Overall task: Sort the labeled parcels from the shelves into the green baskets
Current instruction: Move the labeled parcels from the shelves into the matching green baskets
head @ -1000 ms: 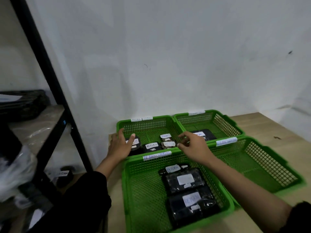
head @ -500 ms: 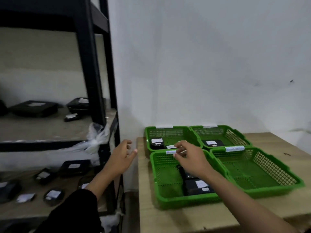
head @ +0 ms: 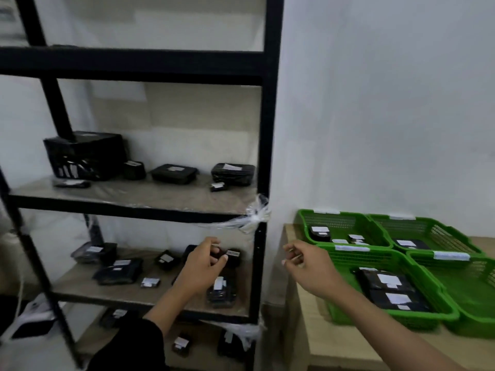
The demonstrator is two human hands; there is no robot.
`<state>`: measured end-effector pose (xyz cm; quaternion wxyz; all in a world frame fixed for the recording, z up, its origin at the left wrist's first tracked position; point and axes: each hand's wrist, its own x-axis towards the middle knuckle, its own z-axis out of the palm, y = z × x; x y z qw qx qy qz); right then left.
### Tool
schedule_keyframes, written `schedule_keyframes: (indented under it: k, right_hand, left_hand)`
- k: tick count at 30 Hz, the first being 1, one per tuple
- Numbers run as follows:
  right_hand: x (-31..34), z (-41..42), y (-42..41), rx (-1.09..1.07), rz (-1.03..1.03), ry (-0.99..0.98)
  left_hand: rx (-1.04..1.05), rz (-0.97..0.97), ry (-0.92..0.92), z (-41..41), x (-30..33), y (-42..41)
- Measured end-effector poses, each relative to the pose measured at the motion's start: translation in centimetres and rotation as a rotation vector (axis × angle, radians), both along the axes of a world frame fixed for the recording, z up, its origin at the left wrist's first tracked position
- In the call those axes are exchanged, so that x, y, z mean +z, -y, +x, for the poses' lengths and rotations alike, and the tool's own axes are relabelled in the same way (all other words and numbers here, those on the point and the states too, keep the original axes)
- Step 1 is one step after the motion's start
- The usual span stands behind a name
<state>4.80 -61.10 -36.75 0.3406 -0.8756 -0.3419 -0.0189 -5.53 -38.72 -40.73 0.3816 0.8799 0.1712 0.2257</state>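
Black parcels: small black plastic-wrapped parcels with white paper labels point(head: 117, 270) lie spread over the middle board of the shelf; more sit on the board above and on the low board near the floor.
Nearest parcel: one black wrapped parcel with a white label point(head: 221, 289) lies at the front right corner of the middle board, just under the left hand.
Left hand: the left hand point(head: 202, 266) hangs over the right end of the middle board. Its fingers are loosely bent and hold nothing. It is blurry, so I cannot tell if a finger touches a parcel.
Right hand: the right hand point(head: 312, 266) floats in the air between the shelf post and the baskets, well apart from the left hand. Its fingers are loosely curled and hold nothing.
Green baskets: four green plastic mesh baskets with white tags on their rims point(head: 348, 249) stand close together on the table's left end. Three have black parcels inside.
Shelf: a tall black metal shelf with pale wooden boards point(head: 265, 129) stands left of the table.
Table: a light wooden table point(head: 329, 341) carries the baskets.
Wall: a plain white wall point(head: 388, 103) is behind it all.
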Motion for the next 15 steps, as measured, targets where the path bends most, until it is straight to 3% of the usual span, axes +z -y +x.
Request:
schedule_keyframes:
  k: [9,15]
  right_hand:
    - [0.6,-6.4,-19.9,0.203,0.101,-0.082]
    - [-0.9,-9.4,-28.7,0.264,0.127,-0.114]
  left_hand:
    - [0.156,0.053,-0.047,-11.0,2.0,-17.2]
    - [0.200,0.059,-0.069,-14.4,2.2,-25.4]
